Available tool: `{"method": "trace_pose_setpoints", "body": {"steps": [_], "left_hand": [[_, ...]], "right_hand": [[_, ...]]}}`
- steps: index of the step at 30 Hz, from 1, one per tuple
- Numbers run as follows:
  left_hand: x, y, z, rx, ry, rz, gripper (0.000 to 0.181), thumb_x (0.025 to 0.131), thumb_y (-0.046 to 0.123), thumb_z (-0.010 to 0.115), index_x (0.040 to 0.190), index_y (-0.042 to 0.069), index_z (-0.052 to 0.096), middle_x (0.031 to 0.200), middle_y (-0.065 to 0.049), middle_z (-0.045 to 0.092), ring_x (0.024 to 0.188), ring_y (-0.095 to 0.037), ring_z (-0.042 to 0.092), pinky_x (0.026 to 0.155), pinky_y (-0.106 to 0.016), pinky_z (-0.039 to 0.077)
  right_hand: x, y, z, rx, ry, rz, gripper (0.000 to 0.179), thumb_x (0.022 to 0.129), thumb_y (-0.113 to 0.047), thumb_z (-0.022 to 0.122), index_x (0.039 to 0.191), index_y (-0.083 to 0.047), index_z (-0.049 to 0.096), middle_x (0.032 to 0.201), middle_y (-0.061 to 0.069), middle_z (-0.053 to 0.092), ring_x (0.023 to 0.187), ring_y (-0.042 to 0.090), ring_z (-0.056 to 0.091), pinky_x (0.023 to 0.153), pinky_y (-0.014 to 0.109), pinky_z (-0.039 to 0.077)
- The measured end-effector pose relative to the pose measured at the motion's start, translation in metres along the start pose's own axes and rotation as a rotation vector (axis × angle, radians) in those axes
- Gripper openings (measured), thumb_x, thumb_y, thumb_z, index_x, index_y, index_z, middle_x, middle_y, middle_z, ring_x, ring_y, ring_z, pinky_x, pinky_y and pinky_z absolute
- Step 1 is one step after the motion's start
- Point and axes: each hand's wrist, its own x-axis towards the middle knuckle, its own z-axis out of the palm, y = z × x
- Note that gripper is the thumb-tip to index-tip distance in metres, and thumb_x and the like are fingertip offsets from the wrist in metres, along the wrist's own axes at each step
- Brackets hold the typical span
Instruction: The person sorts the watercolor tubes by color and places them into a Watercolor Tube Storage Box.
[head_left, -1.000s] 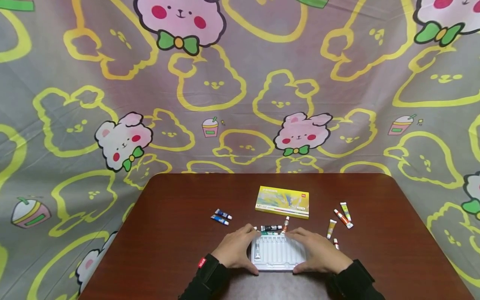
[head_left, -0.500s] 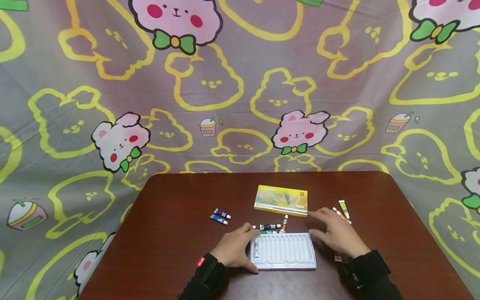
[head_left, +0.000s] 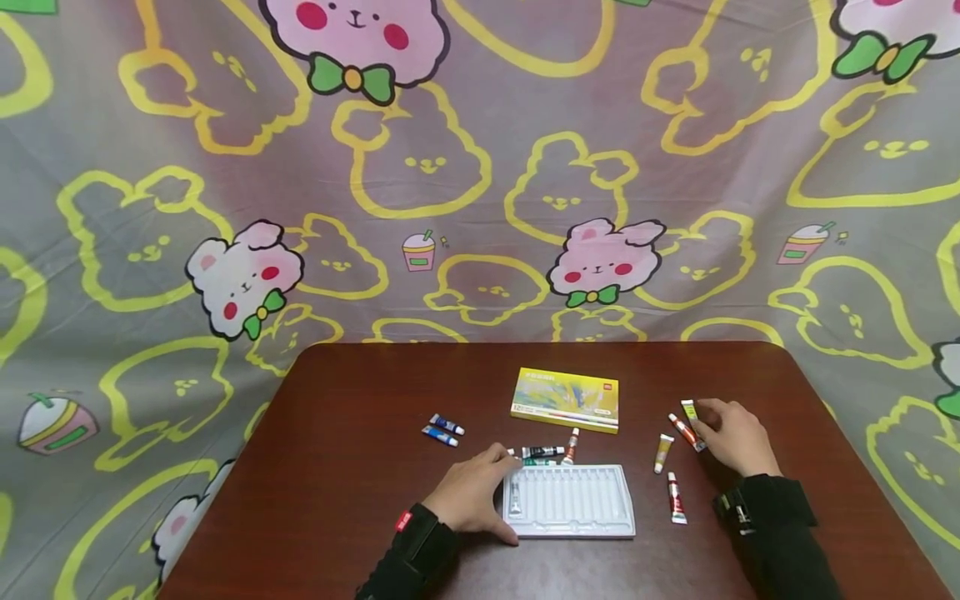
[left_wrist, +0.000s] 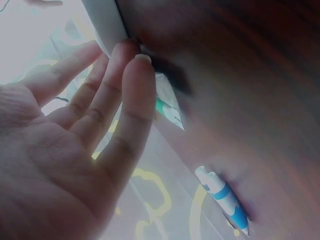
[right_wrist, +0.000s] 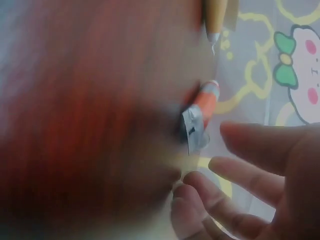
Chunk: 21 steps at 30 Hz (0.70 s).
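A white plastic tray point(head_left: 573, 500) with slots lies near the table's front; one white paint tube point(head_left: 515, 497) sits in its leftmost slot. My left hand point(head_left: 467, 496) holds the tray's left end, thumb at the front corner and fingers toward the back one. In the left wrist view, fingertips touch the tray's edge point(left_wrist: 107, 25). At the right, my right hand point(head_left: 738, 437) is over the table, fingertips right at a yellow paint tube point(head_left: 687, 408) and an orange-red paint tube point(head_left: 682, 430). The right wrist view shows its thumb apart from its fingers, beside the orange-red tube.
An ochre tube point(head_left: 663, 454) and a dark red tube point(head_left: 677, 500) lie between tray and right hand. Behind the tray are black point(head_left: 542, 452), green point(head_left: 537, 462) and orange-brown point(head_left: 572, 446) tubes. Two blue tubes point(head_left: 442, 435) lie left; a yellow box point(head_left: 565, 400) lies farther back.
My right hand has let go of the tray's right end and moved right and back, past the box, to the yellow and orange-red tubes. The left hand stays at the tray.
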Motion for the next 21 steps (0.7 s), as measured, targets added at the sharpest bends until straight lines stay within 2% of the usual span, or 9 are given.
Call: {"method": "trace_pose_setpoints", "body": {"steps": [6, 14, 17, 21], "left_hand": [[0.0004, 0.0026, 0.0001, -0.004, -0.009, 0.000, 0.100, 0.051, 0.063, 0.087, 0.136, 0.022, 0.055, 0.125, 0.001, 0.053, 0.104, -0.013, 0.053, 0.089, -0.046, 0.051], [0.0004, 0.0034, 0.0018, -0.014, -0.009, 0.000, 0.100, 0.051, 0.062, 0.088, 0.136, 0.021, 0.056, 0.125, 0.000, 0.053, 0.103, -0.013, 0.052, 0.088, -0.046, 0.051], [0.0009, 0.0021, 0.0022, -0.015, -0.007, 0.002, 0.100, 0.051, 0.062, 0.088, 0.136, 0.020, 0.056, 0.124, 0.000, 0.053, 0.103, -0.014, 0.052, 0.088, -0.046, 0.051], [0.0009, 0.0000, 0.0014, -0.009, 0.001, 0.004, 0.101, 0.051, 0.063, 0.088, 0.136, 0.020, 0.056, 0.125, 0.000, 0.053, 0.104, -0.014, 0.052, 0.088, -0.047, 0.051]], "right_hand": [[0.0025, 0.0007, 0.0024, -0.002, -0.018, 0.056, 0.039, 0.081, -0.012, 0.076, 0.114, 0.006, 0.064, 0.084, 0.019, 0.068, 0.072, 0.028, 0.056, 0.064, 0.045, 0.045], [0.0001, 0.0021, 0.0048, -0.011, -0.020, 0.106, 0.022, 0.085, -0.007, 0.068, 0.103, 0.006, 0.068, 0.082, 0.019, 0.069, 0.068, 0.026, 0.055, 0.060, 0.040, 0.043], [-0.0006, 0.0034, 0.0044, -0.016, 0.004, 0.092, 0.020, 0.087, -0.008, 0.065, 0.100, 0.006, 0.069, 0.085, 0.022, 0.070, 0.070, 0.030, 0.057, 0.061, 0.044, 0.046], [-0.0009, 0.0047, 0.0005, -0.010, 0.029, 0.068, 0.022, 0.091, -0.008, 0.060, 0.101, 0.010, 0.067, 0.093, 0.029, 0.066, 0.083, 0.040, 0.059, 0.071, 0.056, 0.047]]}}
